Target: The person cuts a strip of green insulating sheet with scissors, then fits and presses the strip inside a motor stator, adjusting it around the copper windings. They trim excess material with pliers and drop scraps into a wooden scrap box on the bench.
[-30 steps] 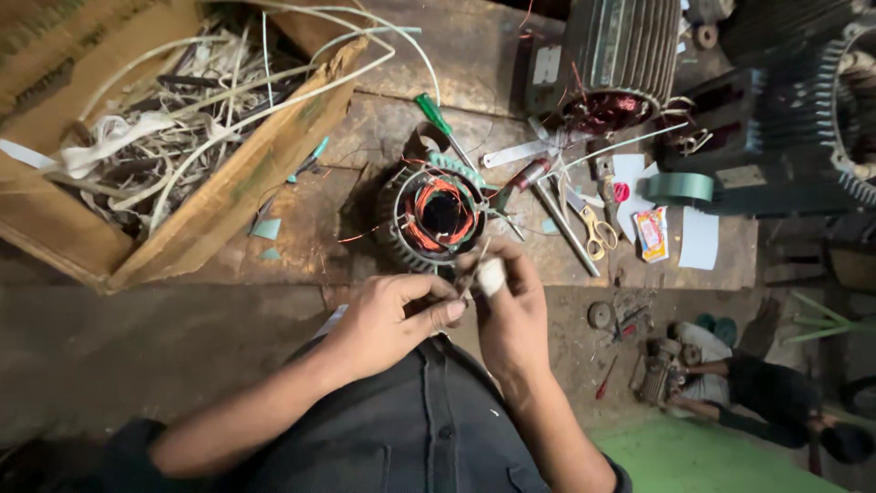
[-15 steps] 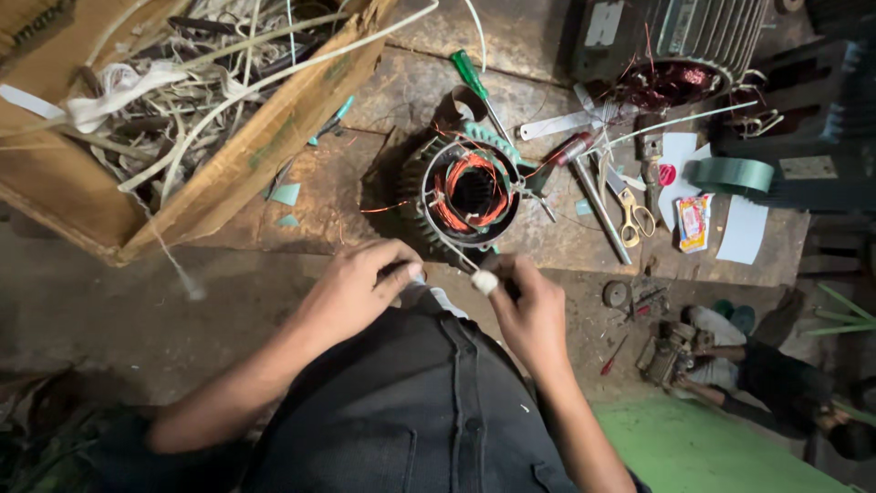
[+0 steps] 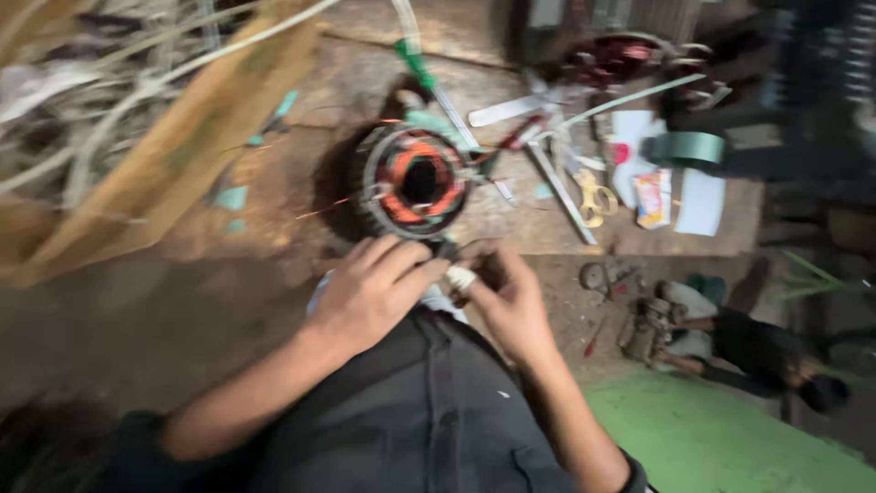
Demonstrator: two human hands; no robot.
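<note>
the picture is blurred by motion, so fine detail is lost. in the lower middle of the frame both hands meet at the edge of a wooden workbench [image 3: 274, 228]. the left hand [image 3: 374, 292] has its fingers curled over, tips pressed toward the right hand; what it pinches, if anything, cannot be told. the right hand [image 3: 506, 297] is closed around a small white roll [image 3: 461, 278] that shows between thumb and forefinger, just where the two hands touch.

just above the hands, in the middle of the frame, a round motor stator [image 3: 415, 183] lies on the bench with its bore facing up, orange and red copper windings ringing the dark hole. the fingertips of the left hand sit right at its near rim.

to the right of the stator lie a green-handled screwdriver [image 3: 420, 68], yellow-handled scissors [image 3: 598, 196], a roll of grey-green tape [image 3: 684, 148] and white slips of paper [image 3: 703, 203]. a wooden crate [image 3: 173, 146] full of pale wires fills the upper left. in the lower right another person [image 3: 757, 356] in dark clothes sits on the floor beside a green mat [image 3: 730, 438]
</note>
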